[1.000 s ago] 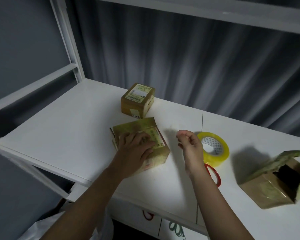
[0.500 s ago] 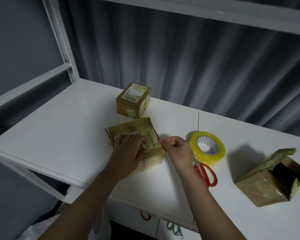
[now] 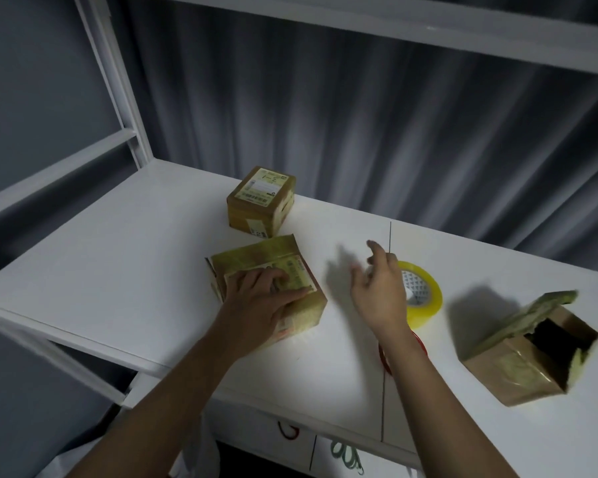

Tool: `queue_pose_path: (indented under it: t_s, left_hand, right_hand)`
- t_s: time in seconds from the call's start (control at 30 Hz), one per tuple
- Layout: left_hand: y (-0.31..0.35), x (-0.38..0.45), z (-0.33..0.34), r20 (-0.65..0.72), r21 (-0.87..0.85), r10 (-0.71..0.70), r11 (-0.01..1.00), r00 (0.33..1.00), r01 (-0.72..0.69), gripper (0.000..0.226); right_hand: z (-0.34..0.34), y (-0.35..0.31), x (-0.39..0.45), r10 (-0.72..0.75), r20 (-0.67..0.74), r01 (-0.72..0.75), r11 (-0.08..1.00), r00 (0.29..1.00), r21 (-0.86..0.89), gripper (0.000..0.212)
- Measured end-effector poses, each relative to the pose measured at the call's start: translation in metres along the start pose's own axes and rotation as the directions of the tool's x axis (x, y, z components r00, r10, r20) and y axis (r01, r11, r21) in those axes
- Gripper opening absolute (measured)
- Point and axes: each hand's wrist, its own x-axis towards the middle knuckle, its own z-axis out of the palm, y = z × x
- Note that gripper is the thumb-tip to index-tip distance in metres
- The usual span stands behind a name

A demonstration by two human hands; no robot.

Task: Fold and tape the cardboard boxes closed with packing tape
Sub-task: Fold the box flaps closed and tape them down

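Progress: the labelled box (image 3: 261, 200) near the table's (image 3: 118, 257) back edge appears sealed; the middle box (image 3: 292, 270), toward the front edge, lies flaps-down under the flat, pressing left hand (image 3: 256, 301); the open box (image 3: 532, 353) at the right awaits folding. The right hand (image 3: 382, 288), empty with fingers spread, hovers beside the yellow packing tape roll (image 3: 425, 298), red-handled scissors (image 3: 385, 357) partly hidden below

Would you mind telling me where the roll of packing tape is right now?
In the head view, the roll of packing tape lies on the white table, right of centre, just behind the raised right hand.
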Motion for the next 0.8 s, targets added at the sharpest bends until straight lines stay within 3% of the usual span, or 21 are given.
queue_pose_path:
  t_s: [0.03,0.1,0.13,0.17,0.23,0.37,0.47,0.5,0.53,0.6,0.63,0.7,0.8]
  left_hand:
    - [0.000,0.001,-0.001,-0.011,-0.008,-0.006,1.000,1.000,0.006,0.039]
    - [0.001,0.002,0.000,-0.047,-0.076,-0.060,0.996,0.997,0.056,0.028]
    - [0.001,0.002,0.000,-0.062,-0.119,-0.089,0.990,0.994,0.082,0.022]
    - [0.001,0.003,0.001,-0.074,-0.150,-0.102,0.985,0.992,0.090,0.017]
    - [-0.001,0.003,0.003,-0.091,-0.171,-0.087,0.983,0.992,0.071,0.013]
    - [-0.004,0.002,0.005,-0.121,-0.136,-0.065,0.990,0.991,0.048,0.011]
    - [-0.003,0.001,0.004,-0.091,-0.120,-0.088,0.990,0.992,0.077,0.016]
    - [-0.003,0.002,0.004,-0.078,-0.116,-0.089,0.990,0.993,0.080,0.016]
    - [-0.003,0.002,0.004,-0.069,-0.118,-0.089,0.990,0.994,0.081,0.014]
    - [-0.003,0.002,0.004,-0.076,-0.117,-0.089,0.990,0.993,0.080,0.012]
    - [-0.003,0.003,0.004,-0.082,-0.107,-0.086,0.991,0.993,0.077,0.013]
    - [-0.002,0.004,0.004,-0.096,-0.105,-0.078,0.992,0.992,0.068,0.013]
    - [0.000,0.002,0.004,-0.112,-0.120,-0.082,0.990,0.990,0.068,0.009]
  right_hand:
    - [-0.003,-0.005,0.000,0.040,0.018,-0.043,0.969,0.999,0.242,0.029]
    - [-0.004,-0.024,0.000,0.209,0.310,-0.361,0.718,0.928,0.596,0.029]
    - [-0.002,-0.035,0.001,0.256,0.500,-0.545,0.580,0.828,0.606,0.031]
    - [0.000,-0.044,0.004,0.282,0.632,-0.669,0.519,0.722,0.532,0.032]
    - [0.007,-0.053,0.014,0.306,0.728,-0.737,0.553,0.613,0.388,0.026]
    - [0.016,-0.061,0.023,0.292,0.684,-0.683,0.604,0.669,0.410,0.016]
    - [0.011,-0.050,0.008,0.267,0.689,-0.681,0.585,0.674,0.440,0.027]
    - [0.009,-0.041,0.000,0.269,0.650,-0.648,0.612,0.710,0.454,0.032]
    - [0.007,-0.028,-0.010,0.257,0.542,-0.549,0.679,0.800,0.488,0.035]
    - [0.005,-0.008,-0.028,0.122,0.206,-0.213,0.835,0.971,0.507,0.036]
    - [0.008,-0.004,-0.035,0.026,0.105,-0.074,0.870,0.994,0.488,0.035]
    - [0.021,-0.006,-0.042,-0.144,0.110,0.078,0.887,0.983,0.455,0.036]
    - [0.044,-0.014,-0.048,-0.179,0.153,0.111,0.922,0.972,0.371,0.040]
